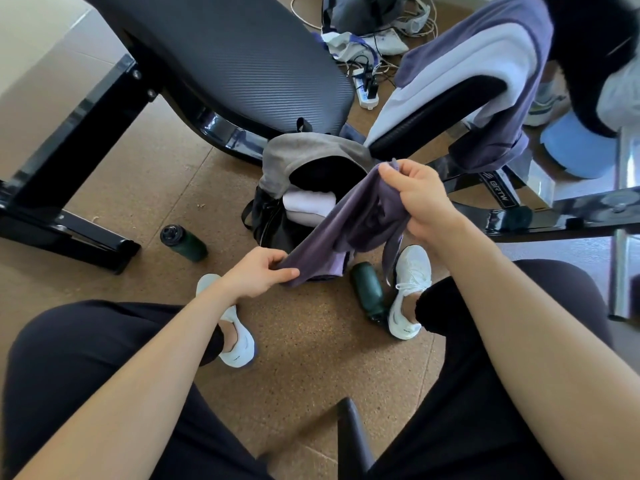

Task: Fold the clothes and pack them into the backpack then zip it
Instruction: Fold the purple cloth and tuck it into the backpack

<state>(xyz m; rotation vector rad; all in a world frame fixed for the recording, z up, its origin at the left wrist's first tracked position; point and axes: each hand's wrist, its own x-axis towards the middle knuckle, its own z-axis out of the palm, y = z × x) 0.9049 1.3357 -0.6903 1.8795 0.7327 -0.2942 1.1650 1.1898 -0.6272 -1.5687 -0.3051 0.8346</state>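
A purple garment (349, 223) hangs stretched between my two hands above the floor. My left hand (258, 277) pinches its lower corner; my right hand (417, 195) grips its upper edge, higher and farther away. Just behind it stands the grey and black backpack (298, 157), its top open, with folded white clothes (310, 204) visible inside. More clothes, purple and white (467, 64), lie draped over the padded bench arm at the upper right.
A black padded bench (242, 53) rises behind the backpack, its frame (69, 216) on the cork floor at left. Two dark green bottles (185, 242) (369, 294) lie near my white shoes. A power strip with cables (367, 88) and a blue cap (575, 150) lie beyond.
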